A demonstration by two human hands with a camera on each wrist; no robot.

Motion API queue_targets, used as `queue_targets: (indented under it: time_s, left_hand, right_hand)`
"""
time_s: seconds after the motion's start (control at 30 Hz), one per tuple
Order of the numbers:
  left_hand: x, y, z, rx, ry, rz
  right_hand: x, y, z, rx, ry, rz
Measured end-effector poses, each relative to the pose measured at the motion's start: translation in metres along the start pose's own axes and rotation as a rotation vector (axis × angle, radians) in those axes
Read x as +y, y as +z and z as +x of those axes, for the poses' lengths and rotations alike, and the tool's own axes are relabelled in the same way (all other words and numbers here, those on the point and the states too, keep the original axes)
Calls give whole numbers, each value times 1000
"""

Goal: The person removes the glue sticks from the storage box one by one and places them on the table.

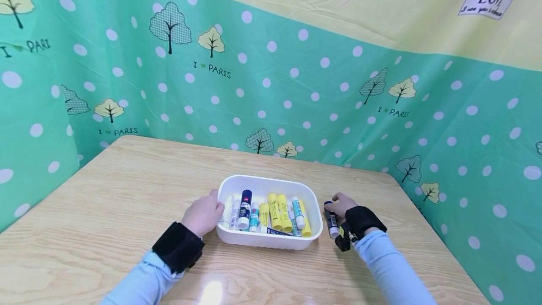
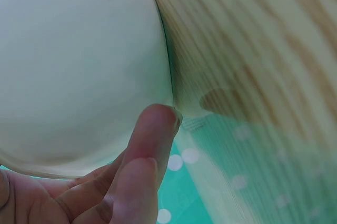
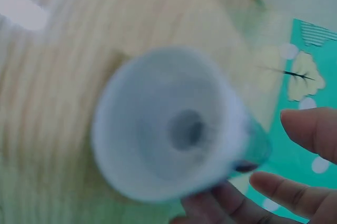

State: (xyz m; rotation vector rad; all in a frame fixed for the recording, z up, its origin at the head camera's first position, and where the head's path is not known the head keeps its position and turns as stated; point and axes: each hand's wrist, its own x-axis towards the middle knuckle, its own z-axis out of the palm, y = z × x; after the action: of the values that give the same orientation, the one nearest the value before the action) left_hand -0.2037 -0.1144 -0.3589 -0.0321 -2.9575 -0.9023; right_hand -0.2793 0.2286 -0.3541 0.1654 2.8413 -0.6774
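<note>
A white plastic box [image 1: 271,244] stands on the table with several glue sticks in it: yellow ones [image 1: 274,211], teal-and-white ones [image 1: 298,212] and a dark blue one [image 1: 244,209]. My left hand [image 1: 204,213] holds the box by its left end. Its fingers [image 2: 152,134] lie along the outer wall in the left wrist view. Right of the box, my right hand [image 1: 342,204] has its fingers round the dark cap end of a glue stick [image 1: 332,225]. That stick's white base [image 3: 168,124] faces the right wrist camera; its contact with the thumb is unclear.
Wooden table [image 1: 139,192] surrounds the box. A green and yellow printed curtain [image 1: 262,84] hangs behind the table and along both sides. Black straps [image 1: 178,247] with small cameras sit on both wrists.
</note>
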Motion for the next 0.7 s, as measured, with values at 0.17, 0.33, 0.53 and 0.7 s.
queue_targets:
  time_s: [0.17,0.33,0.53,0.7]
  left_hand:
    - [-1,1,0,2,0,4]
    - [-1,0,-1,19,9,38]
    - [-1,0,-2,27,2,61]
    - [0,1,-1,30,-1,65]
  right_hand:
    - [-4,-13,-15,109,-9,-79]
    - [-11,-17,-35,214,-91,-58]
    - [-41,-13,-57,299,-232,-32]
    - [-74,-6,-71,279,-326,-44]
